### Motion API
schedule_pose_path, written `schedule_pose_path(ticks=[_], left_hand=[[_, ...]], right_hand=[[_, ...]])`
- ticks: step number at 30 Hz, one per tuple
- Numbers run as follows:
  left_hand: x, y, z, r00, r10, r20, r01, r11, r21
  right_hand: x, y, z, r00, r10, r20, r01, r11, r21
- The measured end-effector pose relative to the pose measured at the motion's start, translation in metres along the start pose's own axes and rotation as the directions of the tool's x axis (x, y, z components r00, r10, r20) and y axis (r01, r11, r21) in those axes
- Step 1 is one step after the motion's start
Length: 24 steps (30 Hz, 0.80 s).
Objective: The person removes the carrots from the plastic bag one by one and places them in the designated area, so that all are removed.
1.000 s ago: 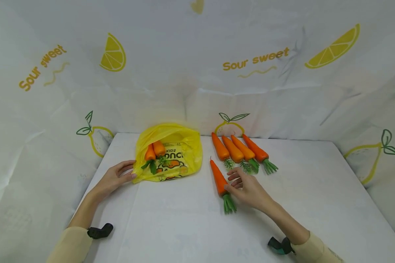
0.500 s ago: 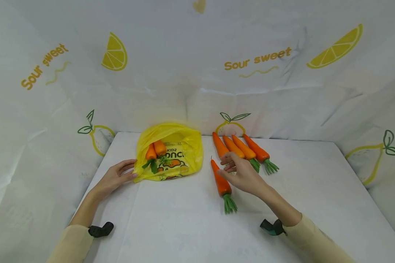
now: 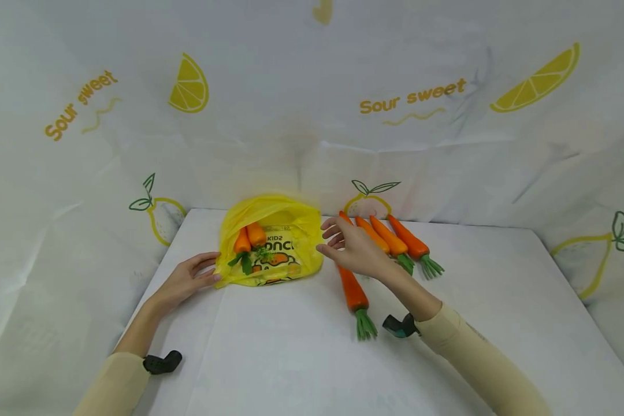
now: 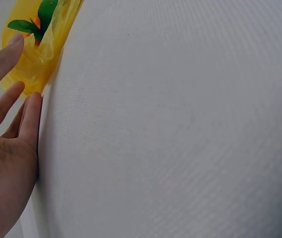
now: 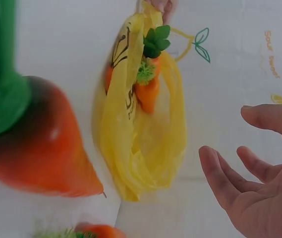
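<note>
A yellow plastic bag (image 3: 308, 222) with printing lies on its side, its mouth facing the person. Inside show two orange carrots (image 3: 256, 234) with green tops. My left hand (image 3: 186, 282) is at the bag's left edge, fingertips on the plastic and thumb spread from the fingers in the left wrist view. My right hand (image 3: 357, 248) hovers just right of the bag, fingers loosely bent with nothing between them. Beneath its wrist a single carrot (image 3: 355, 293) lies on the table, tip partly hidden by the hand. The right wrist view shows that carrot (image 5: 46, 144) up close.
Several more carrots (image 3: 412, 240) lie side by side at the table's back right, some partly covered by the right hand. A white sheet with lemon prints (image 3: 189, 84) rises behind the white table (image 3: 270, 346).
My right hand has moved left and away from beside the single carrot, toward the bag. That carrot stays where it was. The left hand keeps its place at the bag's edge.
</note>
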State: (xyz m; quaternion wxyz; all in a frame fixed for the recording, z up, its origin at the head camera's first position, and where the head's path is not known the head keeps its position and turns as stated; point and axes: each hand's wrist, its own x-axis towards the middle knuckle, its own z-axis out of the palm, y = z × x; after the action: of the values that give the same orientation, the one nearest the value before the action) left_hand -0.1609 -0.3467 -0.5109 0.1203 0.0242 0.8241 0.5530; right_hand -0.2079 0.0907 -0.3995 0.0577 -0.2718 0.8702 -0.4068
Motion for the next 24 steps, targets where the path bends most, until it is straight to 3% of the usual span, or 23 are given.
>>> schedule_pose_path(ticks=[7,24], left_hand=[[0.0,0.001,0.001,1.0,0.01,-0.004,-0.01,1.0,0.021],[0.0,0.002,0.004,0.999,-0.028,-0.023,0.029,0.998,0.054]], right_hand=[[0.034,-0.007,0.015,0.997,-0.052,0.052,0.052,0.999,-0.006],[0.096,-0.011,0.066,0.992,-0.033,0.123,0.029,0.999,0.038]])
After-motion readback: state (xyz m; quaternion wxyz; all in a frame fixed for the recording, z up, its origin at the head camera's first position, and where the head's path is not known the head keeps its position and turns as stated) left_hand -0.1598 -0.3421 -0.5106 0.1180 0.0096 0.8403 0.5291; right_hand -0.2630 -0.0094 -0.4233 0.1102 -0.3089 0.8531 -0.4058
